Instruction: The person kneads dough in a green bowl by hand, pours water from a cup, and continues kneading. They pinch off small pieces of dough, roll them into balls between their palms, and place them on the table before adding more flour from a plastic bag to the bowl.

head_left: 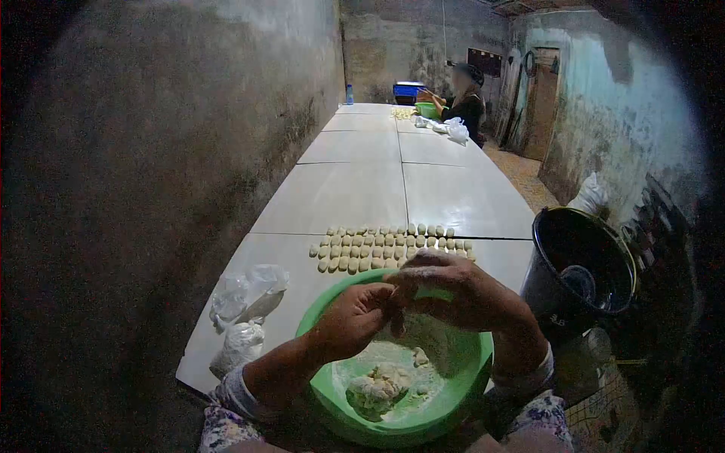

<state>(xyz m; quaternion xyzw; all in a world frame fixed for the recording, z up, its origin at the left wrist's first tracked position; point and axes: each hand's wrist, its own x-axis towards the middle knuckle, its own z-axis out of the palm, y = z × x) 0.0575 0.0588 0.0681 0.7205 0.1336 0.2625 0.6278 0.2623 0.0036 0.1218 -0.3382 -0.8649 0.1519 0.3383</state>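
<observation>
Both my hands meet fingertip to fingertip above a green basin (321, 389). My left hand (355, 317) is closed, thumb against fingers; what it pinches, if anything, is hidden. Floury fingers of my right hand (457, 287) curve down and press together against the left fingertips, hiding anything between them. Below them in the basin lies a rough lump of dough (380, 386) among white flour (434, 389) and smaller crumbs. Just beyond the basin, several small oval dough pieces (389, 253) sit in rows on the white table (332, 192).
Two white plastic bags (253, 291) (240, 346) lie at the left. A large black bucket (544, 283) stands right of the table. At the far end, a person (470, 102) works by another green basin (428, 110) and white bags (456, 130). A wall (226, 136) borders the left side.
</observation>
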